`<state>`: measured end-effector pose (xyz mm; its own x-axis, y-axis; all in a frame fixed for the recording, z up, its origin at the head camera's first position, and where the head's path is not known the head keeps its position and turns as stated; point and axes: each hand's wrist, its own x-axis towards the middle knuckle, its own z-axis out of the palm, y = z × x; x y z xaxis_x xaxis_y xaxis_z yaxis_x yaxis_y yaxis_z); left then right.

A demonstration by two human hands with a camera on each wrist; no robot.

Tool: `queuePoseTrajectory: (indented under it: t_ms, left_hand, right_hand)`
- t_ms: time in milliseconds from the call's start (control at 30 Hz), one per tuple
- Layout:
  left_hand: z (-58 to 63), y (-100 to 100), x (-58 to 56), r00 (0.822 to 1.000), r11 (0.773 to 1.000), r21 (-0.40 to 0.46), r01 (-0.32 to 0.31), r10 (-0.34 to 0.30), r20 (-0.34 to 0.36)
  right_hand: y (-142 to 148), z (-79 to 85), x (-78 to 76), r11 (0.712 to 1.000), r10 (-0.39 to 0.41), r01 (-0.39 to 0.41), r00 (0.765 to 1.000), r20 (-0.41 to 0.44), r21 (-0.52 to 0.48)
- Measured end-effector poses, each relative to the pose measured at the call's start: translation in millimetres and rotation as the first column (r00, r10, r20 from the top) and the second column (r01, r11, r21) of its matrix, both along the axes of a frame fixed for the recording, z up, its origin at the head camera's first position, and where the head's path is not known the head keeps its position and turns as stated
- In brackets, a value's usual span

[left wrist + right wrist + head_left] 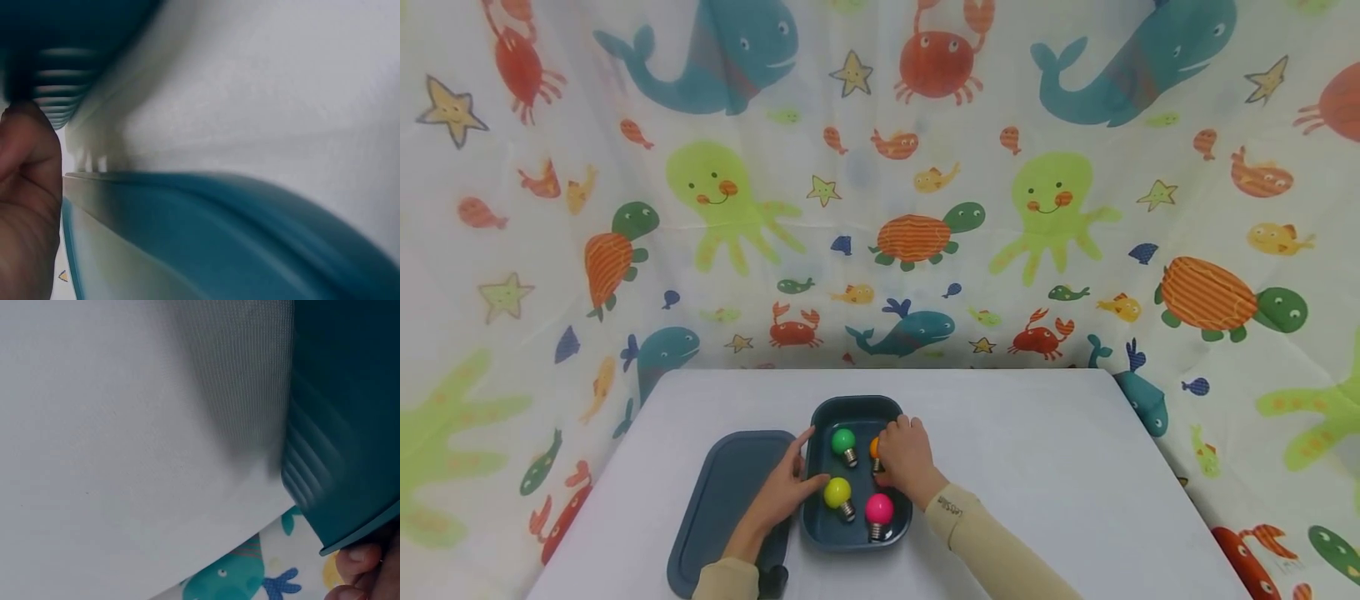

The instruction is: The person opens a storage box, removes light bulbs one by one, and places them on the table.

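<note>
A dark teal plastic box (857, 546) holds a green light bulb (843, 442), a yellow light bulb (838, 493), a pink light bulb (878, 508) and an orange light bulb (874, 448). At the box's left rim, my left hand (781, 492) rests with index finger and thumb stretched out, the thumb near the yellow bulb. My right hand (912, 458) reaches over the right rim with bent fingers around the orange bulb, partly hiding it. In the right wrist view, fingertips (359, 559) show beside the box rim; the orange bulb cannot be made out there.
Left of the box lies a flat teal lid (722, 492), partly beneath the left forearm. Both stand on a white table (1037, 467). A curtain (865, 167) printed with sea animals hangs behind and along the sides.
</note>
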<state>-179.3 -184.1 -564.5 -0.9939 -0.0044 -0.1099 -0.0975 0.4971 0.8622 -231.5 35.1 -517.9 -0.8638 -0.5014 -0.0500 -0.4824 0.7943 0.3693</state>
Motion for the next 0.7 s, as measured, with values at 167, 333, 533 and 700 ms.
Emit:
queuePoseTrajectory:
  t_ms: [167, 333, 533, 700]
  left_hand:
    - [1.0, -0.1, -0.3, 1.000, 1.000, 0.000, -0.001, 0.001, 0.000]
    - [0.8, 1.9, -0.3, 1.000, 1.000, 0.005, 0.003, -0.003, 0.010]
    - [0.9, 2.3, -0.3, 1.000, 1.000, -0.010, -0.004, 0.005, 0.031]
    - [1.8, 2.0, -1.4, 1.000, 1.000, -0.029, -0.006, 0.007, 0.029]
  right_hand:
    - [-2.6, -0.9, 1.0, 1.000, -0.024, 0.024, 1.000, -0.011, 0.013]
    - [-0.2, -3.2, 0.6, 0.999, -0.040, 0.040, 0.999, -0.006, -0.032]
    - [13.5, 1.9, -1.7, 0.941, -0.037, 0.063, 0.996, 0.083, -0.331]
    - [37.8, 17.7, -4.4, 0.822, -0.027, 0.103, 0.990, 0.142, -0.561]
